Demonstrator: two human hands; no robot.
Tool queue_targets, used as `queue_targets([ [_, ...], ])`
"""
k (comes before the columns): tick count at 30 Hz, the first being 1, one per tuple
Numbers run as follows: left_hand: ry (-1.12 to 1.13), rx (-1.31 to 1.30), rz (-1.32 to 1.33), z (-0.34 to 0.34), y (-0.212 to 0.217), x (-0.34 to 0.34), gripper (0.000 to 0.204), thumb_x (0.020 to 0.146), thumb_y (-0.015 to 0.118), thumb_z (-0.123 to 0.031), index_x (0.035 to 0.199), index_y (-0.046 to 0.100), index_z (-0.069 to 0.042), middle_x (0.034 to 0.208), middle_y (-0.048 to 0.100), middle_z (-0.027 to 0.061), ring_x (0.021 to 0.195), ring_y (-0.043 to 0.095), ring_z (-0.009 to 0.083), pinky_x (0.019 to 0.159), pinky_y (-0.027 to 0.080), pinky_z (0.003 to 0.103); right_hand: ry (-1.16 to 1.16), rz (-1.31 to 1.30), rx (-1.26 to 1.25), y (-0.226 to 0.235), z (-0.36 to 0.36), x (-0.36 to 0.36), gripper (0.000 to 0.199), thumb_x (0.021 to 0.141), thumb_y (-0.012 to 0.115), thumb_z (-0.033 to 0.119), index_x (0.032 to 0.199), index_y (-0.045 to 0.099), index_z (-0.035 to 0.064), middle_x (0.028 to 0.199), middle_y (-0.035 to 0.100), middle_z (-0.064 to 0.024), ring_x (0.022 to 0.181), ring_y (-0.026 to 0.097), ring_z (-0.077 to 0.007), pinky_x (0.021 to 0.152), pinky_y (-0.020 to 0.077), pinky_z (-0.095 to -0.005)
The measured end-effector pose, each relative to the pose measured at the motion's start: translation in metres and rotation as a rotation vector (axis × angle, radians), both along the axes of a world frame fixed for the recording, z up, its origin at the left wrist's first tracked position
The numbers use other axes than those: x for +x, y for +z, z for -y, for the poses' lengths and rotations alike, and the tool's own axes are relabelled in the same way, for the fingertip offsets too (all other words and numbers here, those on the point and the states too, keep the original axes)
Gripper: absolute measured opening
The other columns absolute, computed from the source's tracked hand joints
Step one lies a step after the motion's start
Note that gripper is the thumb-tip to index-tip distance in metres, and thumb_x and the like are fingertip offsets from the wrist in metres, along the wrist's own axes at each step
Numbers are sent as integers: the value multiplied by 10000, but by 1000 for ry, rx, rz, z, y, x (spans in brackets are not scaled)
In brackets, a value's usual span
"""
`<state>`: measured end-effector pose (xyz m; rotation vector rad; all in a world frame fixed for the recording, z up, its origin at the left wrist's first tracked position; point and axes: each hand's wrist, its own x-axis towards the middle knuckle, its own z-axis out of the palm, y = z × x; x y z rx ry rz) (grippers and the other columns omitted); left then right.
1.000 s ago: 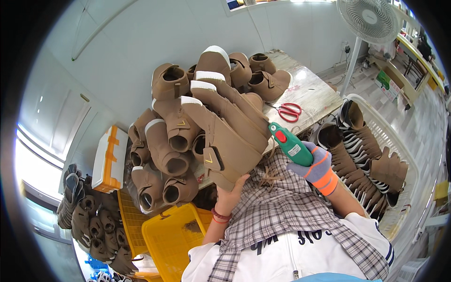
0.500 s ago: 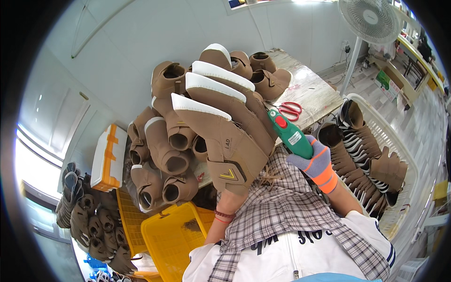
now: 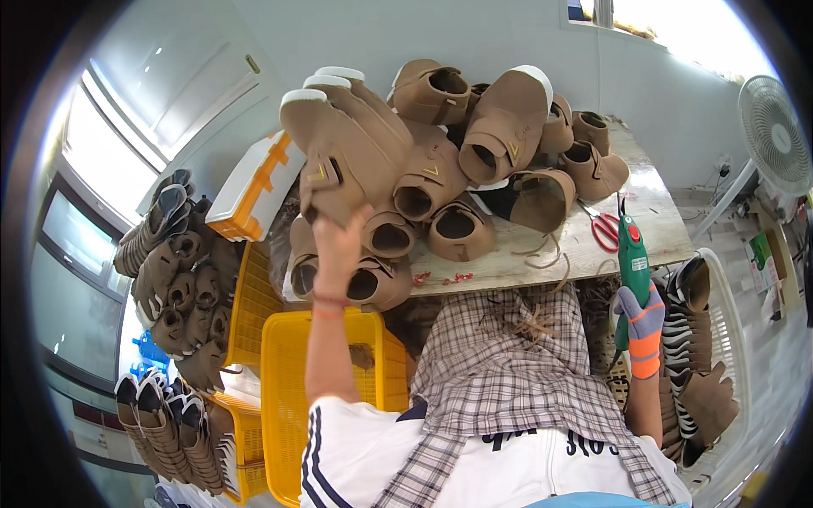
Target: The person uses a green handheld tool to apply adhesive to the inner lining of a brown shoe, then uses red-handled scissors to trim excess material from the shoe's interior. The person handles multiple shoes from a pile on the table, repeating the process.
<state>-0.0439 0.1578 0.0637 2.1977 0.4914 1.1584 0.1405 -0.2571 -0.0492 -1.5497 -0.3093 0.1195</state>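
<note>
My left hand [image 3: 340,241], bare with a red band at the wrist, grips the lower end of a nested stack of brown shoe uppers [image 3: 360,148] with white toe edges. The stack tilts toe-up at the left of the pile; some fingers are hidden by it. In its grey and orange glove, my right hand [image 3: 641,317] is closed round a green handheld tool [image 3: 633,254] with a red button and thin dark tip. The tool stands nearly upright by the table's right front edge. Red-handled scissors [image 3: 604,230] lie just left of it.
More brown shoe uppers [image 3: 423,182] are heaped on the worn table [image 3: 660,220]. A yellow crate [image 3: 284,372] stands front left, below a white and orange box [image 3: 254,190]. At the right are a white basket [image 3: 728,339] of stacked uppers and a standing fan [image 3: 775,127].
My left hand has carried the stack of uppers leftward onto the left of the pile. My right hand has moved right, turning the tool more upright. The view has swung left.
</note>
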Motion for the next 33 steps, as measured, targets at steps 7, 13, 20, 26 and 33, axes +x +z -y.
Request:
queue_targets([
  [7,339,279,-292,-99,75,58,476,721,748,-311,769,609,141,775,609,314,785,600,425,750,471,422,32,-77,29,1,-16,-1,312,778,732,81,1039,579,1,795,598,7,616,519,-46,537,425,-187],
  [13,220,1,104,-84,92,47,423,756,749,-250,940,632,112,905,672,184,873,627,263,797,475,357,43,-13,-23,0,-16,0,331,772,732,75,1049,578,-18,828,608,6,653,517,-41,578,440,-191],
  [20,-469,-673,799,9,116,-17,379,908,579,-140,1245,505,16,1182,588,128,1054,585,262,915,474,392,65,420,-117,38,-49,-11,473,661,811,172,1043,610,-20,776,650,-58,684,592,-105,620,489,-260],
  [26,-1020,-1245,545,38,90,-17,383,981,403,-235,1252,510,13,1241,570,163,1106,573,295,966,452,438,-23,1081,-263,67,-58,-9,629,559,864,334,1048,609,33,824,658,-107,681,620,-277,621,503,-344],
  [33,-963,-1503,420,50,43,23,354,982,395,-209,1219,531,16,1199,595,173,1058,602,310,938,478,459,-61,1111,-320,44,-30,0,620,537,867,370,1009,629,47,772,646,-88,638,603,-266,581,491,-338],
])
